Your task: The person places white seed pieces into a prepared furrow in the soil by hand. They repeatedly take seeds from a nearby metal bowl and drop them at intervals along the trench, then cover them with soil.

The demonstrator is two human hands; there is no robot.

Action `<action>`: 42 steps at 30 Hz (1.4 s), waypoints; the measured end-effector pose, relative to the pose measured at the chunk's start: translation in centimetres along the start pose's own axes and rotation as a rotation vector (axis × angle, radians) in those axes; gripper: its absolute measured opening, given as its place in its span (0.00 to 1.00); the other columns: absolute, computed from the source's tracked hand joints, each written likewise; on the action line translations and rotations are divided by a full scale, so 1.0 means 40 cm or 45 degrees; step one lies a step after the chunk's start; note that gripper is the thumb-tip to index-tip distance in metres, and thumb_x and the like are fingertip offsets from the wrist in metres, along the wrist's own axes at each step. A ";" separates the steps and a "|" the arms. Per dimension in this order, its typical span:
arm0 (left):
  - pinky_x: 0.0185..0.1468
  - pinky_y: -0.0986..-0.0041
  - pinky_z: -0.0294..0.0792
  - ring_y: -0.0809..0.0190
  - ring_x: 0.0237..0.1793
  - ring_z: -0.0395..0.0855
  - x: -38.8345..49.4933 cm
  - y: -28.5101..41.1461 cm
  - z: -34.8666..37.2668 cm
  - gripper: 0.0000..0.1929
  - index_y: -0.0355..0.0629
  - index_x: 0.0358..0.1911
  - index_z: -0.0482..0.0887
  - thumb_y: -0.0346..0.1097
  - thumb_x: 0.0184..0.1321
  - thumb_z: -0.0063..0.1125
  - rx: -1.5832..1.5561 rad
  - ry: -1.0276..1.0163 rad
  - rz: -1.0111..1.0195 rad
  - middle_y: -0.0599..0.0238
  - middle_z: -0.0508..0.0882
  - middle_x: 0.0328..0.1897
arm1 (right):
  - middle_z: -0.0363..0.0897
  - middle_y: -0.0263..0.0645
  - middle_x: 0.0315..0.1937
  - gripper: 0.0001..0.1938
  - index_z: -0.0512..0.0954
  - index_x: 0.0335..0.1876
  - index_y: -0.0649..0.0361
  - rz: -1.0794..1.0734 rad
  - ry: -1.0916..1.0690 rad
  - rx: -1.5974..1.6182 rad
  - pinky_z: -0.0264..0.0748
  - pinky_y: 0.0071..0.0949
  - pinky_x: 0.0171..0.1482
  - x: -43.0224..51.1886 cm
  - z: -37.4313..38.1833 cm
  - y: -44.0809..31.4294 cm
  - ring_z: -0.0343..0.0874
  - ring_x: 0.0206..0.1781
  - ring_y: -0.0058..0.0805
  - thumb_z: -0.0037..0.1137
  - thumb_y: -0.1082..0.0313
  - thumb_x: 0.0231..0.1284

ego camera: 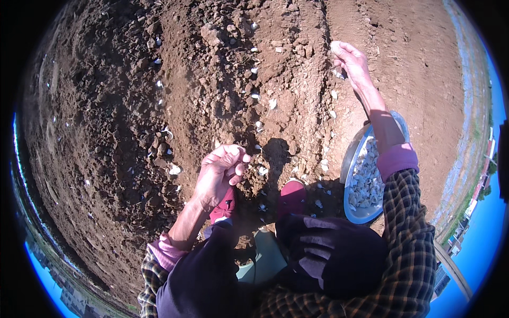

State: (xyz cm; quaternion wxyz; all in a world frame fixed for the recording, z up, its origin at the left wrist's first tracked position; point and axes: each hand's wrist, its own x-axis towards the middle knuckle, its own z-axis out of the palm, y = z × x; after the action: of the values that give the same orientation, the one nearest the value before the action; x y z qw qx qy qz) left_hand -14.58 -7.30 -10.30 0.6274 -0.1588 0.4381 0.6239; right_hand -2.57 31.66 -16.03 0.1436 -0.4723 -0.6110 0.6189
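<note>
My right hand [352, 61] reaches out over the right-hand furrow, thumb and fingers pinched together. Whether a clove is between its tips cannot be made out. Just below it lie white garlic cloves [334, 94] in a loose line. Nearer to me, my left hand [222, 171] hovers above the soil by my left shoe, its fingers curled in; the palm side is hidden. Beneath my right forearm, an oval tub [350, 206] with a pale rim holds many garlic cloves [364, 177]. My sleeve covers part of it.
More cloves [255, 70] dot a middle row, and others [159, 84] a row to the left. Clods of dry soil [210, 33] lie between. My dark red shoes [291, 196] stand on the soil, with a pale green object [265, 254] between my legs.
</note>
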 end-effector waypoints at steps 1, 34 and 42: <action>0.20 0.84 0.59 0.72 0.22 0.70 -0.002 0.000 -0.005 0.07 0.36 0.40 0.76 0.32 0.66 0.50 0.009 0.019 -0.009 0.57 0.81 0.38 | 0.82 0.34 0.37 0.13 0.79 0.50 0.58 -0.047 0.109 -0.168 0.74 0.15 0.30 0.055 -0.021 0.014 0.74 0.29 0.13 0.58 0.67 0.60; 0.29 0.80 0.67 0.70 0.32 0.76 -0.026 0.013 -0.023 0.14 0.37 0.43 0.77 0.41 0.66 0.51 0.032 -0.022 0.021 0.64 0.81 0.38 | 0.83 0.42 0.36 0.17 0.80 0.47 0.63 -0.107 0.448 -0.599 0.76 0.26 0.45 0.108 -0.070 0.083 0.80 0.40 0.30 0.59 0.59 0.57; 0.17 0.84 0.55 0.74 0.18 0.66 -0.030 0.029 -0.032 0.10 0.38 0.38 0.78 0.37 0.68 0.47 -0.041 0.022 -0.067 0.69 0.78 0.26 | 0.71 0.26 0.31 0.16 0.71 0.53 0.64 -0.375 0.573 -0.408 0.68 0.14 0.40 -0.382 -0.360 0.099 0.68 0.35 0.12 0.56 0.70 0.61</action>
State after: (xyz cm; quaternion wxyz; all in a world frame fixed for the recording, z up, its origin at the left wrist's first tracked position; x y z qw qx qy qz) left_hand -15.93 -8.82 -9.73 0.6371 -0.1858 0.4289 0.6129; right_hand 17.79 28.24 -10.54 0.2870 -0.5203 -0.7157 0.3671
